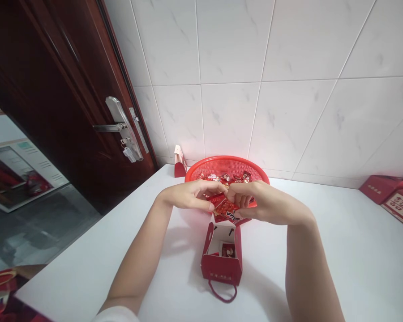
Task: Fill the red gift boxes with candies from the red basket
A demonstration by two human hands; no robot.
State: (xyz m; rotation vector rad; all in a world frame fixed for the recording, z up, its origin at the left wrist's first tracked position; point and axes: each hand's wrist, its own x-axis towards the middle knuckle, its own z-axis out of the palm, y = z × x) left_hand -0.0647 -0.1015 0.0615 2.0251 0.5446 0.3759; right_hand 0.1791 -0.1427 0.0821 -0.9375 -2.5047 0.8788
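Note:
A shiny red snack packet [225, 211] with dark lettering is held between my two hands, above the near rim of the basket. My left hand [191, 195] grips its left edge, thumb below and fingers curled over the top. On the other side my right hand [265, 201] pinches the packet with bent fingers and thumb. Just below stands a small red gift box [221, 268], its top open and its rope handle hanging toward me. Small wrapped pieces lie inside the box. Behind my hands, a red plastic basket [226, 160] contains several wrapped candies [245, 177], partly hidden.
The white table [322, 250] meets a tiled wall. A small red and pale box [179, 163] stands left of the basket. More red gift boxes [386, 197] sit at the far right. A dark wooden door [70, 89] stands at left; red items [0, 290] lie lower left.

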